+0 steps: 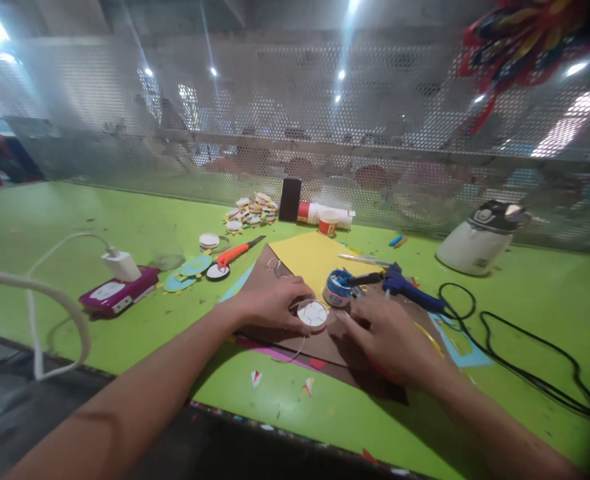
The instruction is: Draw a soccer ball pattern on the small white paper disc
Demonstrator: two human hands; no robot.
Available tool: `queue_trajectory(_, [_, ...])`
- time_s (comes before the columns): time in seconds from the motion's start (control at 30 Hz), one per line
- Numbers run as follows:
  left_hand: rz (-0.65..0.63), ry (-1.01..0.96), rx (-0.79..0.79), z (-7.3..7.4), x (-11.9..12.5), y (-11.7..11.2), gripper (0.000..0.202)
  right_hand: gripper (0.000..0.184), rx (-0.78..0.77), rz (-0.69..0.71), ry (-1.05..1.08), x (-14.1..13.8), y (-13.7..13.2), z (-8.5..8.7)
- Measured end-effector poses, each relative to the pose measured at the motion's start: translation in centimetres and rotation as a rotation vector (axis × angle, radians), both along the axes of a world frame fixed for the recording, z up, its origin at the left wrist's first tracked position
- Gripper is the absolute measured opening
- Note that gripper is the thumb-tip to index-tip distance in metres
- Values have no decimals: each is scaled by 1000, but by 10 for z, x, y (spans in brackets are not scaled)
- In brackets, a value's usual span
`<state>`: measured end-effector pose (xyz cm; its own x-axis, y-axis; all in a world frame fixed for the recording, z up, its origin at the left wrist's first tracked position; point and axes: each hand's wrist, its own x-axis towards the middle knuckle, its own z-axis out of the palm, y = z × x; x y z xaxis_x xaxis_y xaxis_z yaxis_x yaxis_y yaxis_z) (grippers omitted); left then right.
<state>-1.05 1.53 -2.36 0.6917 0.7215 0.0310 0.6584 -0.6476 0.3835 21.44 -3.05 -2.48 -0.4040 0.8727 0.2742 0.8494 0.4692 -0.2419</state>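
My left hand (277,303) grips a small round white disc (313,316) by its edge, thumb in front and fingers behind. Dark lines cross the disc's face. Close by on the right is my right hand (392,333), fingers curled together, with the thumb pointing at the disc. What it holds, if anything, is hidden; a bit of red shows beneath the palm. Both hands are over a brown board (345,350) with a yellow sheet (307,257) on it. Behind them, a blue glue gun (407,285) rests its nozzle at a small round tub (335,293) with blue on top.
A cutter with an orange handle (233,255) lies left of the board, near blue paper rings (195,266). Several white discs (255,212) are piled behind. A purple power strip (119,293), a phone (290,200), a paper cup (327,223), a white jug (475,247) and a black cord (535,327) surround the work.
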Motion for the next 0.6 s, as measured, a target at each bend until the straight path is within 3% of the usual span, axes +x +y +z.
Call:
queue_trajectory(0.17, [-8, -30, -8, -3, 0, 0, 47, 40, -136, -165, 110, 23, 24, 10])
queue_trajectory(0.27, [-12, -49, -16, -6, -1, 2, 46, 17, -151, -220, 259, 32, 35, 11])
queue_trajectory(0.3, [-9, -54, -21, -7, -1, 2, 48, 19, -163, -218, 322, 33, 37, 11])
queue_trajectory(0.43, [2, -63, -47, -9, -2, 4, 61, 57, -277, -137, 612, 25, 36, 7])
queue_trajectory(0.6, [1, -77, -77, -10, -3, 6, 58, 48, -337, -124, 878, 10, 42, -3])
